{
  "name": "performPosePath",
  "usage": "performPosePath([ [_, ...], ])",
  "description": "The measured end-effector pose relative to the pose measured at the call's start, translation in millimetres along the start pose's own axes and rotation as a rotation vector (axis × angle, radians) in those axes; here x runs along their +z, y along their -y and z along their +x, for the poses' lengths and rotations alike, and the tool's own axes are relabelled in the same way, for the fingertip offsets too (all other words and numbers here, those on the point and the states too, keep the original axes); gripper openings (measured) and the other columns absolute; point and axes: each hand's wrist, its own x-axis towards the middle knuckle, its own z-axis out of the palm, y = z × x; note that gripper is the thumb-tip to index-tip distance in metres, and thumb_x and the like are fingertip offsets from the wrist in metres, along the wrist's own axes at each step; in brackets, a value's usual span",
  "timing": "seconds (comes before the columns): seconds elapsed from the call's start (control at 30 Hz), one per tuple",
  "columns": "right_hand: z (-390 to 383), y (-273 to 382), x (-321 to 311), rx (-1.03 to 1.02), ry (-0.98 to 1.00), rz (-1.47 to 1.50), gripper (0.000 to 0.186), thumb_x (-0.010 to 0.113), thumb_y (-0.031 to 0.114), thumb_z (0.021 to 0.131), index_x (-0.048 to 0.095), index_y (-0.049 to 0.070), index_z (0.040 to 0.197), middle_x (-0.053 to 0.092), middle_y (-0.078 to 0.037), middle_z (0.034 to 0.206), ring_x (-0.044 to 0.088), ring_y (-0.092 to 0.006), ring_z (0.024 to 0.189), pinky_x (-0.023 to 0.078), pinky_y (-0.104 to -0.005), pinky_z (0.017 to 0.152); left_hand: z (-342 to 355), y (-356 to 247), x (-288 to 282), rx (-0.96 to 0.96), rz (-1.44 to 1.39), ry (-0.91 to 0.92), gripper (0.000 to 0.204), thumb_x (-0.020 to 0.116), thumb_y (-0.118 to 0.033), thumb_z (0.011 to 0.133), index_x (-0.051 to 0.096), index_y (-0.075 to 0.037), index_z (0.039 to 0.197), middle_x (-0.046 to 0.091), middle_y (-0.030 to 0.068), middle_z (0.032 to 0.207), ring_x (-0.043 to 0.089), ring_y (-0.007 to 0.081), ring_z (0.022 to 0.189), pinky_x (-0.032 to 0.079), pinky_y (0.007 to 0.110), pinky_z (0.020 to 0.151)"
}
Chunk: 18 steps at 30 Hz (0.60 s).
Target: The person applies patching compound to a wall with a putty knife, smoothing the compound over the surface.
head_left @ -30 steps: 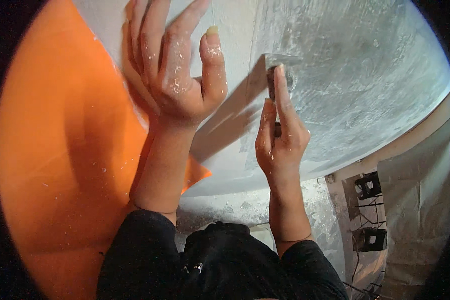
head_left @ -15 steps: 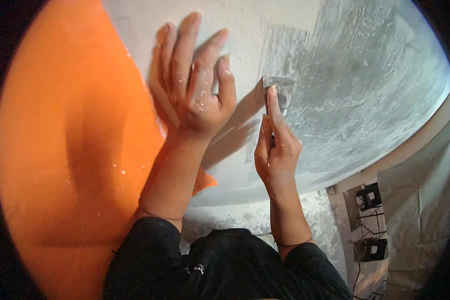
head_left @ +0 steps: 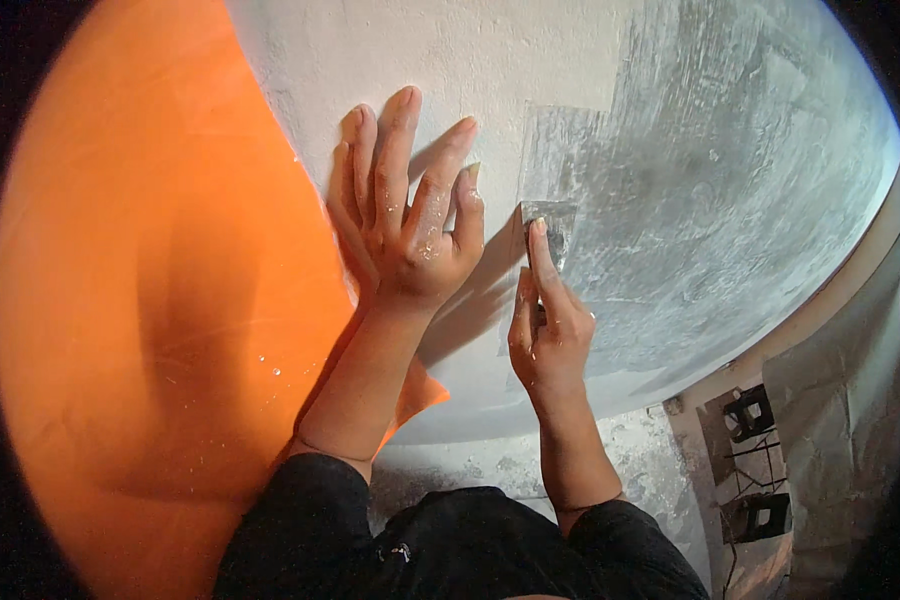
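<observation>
My left hand (head_left: 416,233) is open, its fingers spread and resting on the pale white wall (head_left: 460,50), just right of the edge of an orange section (head_left: 110,280). My right hand (head_left: 552,335) grips a flat metal scraper (head_left: 562,208), index finger stretched along it, with the blade against the wall at the left border of a grey, streaky patch (head_left: 730,150). Both hands and forearms carry small white specks. A shadow of the hands and scraper falls on the wall between them.
Low on the right are two dark square fixtures (head_left: 740,415) with thin black rods, beside a crumpled grey sheet (head_left: 835,400). Behind my dark sleeves is a mottled whitish surface (head_left: 635,460) below the curved lower edge of the wall.
Both my hands sit lower in the picture, the scraper with the right one; my left hand is also further right. The wall's orange edge and the fixtures have shifted slightly in view.
</observation>
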Motion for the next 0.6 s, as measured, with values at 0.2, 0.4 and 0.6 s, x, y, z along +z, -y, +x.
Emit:
performPosePath([
  [0.2,0,0,2,-0.038,-0.039,-0.025,0.056,0.058,-0.006,0.085,0.051,0.013,0.138,0.066,-0.015,0.109,0.053,-0.0235,0.056,0.047,-0.0318,0.056,-1,1,2,-0.002,-0.011,-0.003,0.031,0.062,-0.018,0.085,0.067,-0.019,0.116,0.050,0.0105,0.140,0.040,0.0368,0.133,0.029,0.049,0.107],
  [0.4,4,-3,7,-0.062,-0.068,-0.045,0.062,0.060,-0.005,0.083,0.049,0.018,0.140,0.066,-0.010,0.109,0.055,-0.0264,0.056,0.049,-0.0367,0.054,-4,-2,5,-0.014,-0.036,0.007,0.031,0.062,-0.018,0.086,0.067,-0.018,0.116,0.050,0.0113,0.140,0.038,0.0381,0.134,0.029,0.050,0.107],
  [0.6,6,12,6,-0.023,-0.055,-0.047,0.064,0.060,-0.003,0.082,0.048,0.019,0.141,0.064,-0.015,0.081,0.055,-0.0269,0.053,0.047,-0.0387,0.051,-2,1,-2,-0.001,-0.047,0.012,0.031,0.062,-0.016,0.086,0.067,-0.016,0.116,0.049,0.0146,0.140,0.036,0.0405,0.135,0.027,0.051,0.109],
])
